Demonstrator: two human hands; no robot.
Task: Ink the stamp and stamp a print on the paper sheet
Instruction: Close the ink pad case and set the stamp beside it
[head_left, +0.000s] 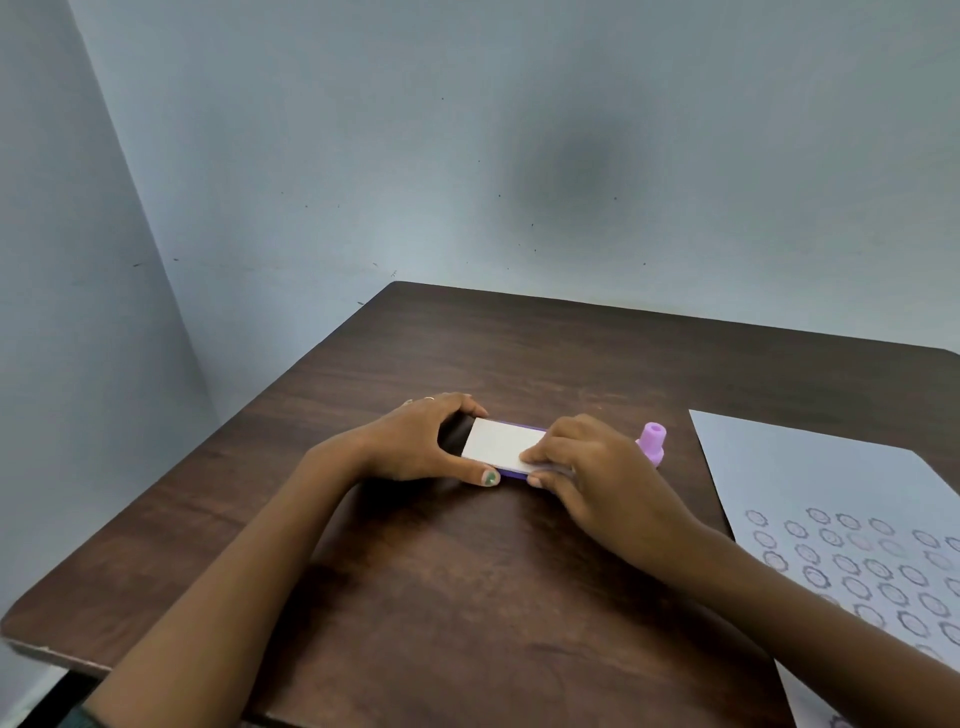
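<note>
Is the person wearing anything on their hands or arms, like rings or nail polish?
Yes! The left hand has a thin ring on one of its fingers, and its thumbnail is painted a shiny greenish colour. Both forearms are bare, with no sleeves, watch or bracelets in view. The right hand shows no ring that can be made out, and its nails are too small to tell.

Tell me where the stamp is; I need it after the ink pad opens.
Head view: the stamp stands on the table, right of centre, between the right hand and the paper.
</note>
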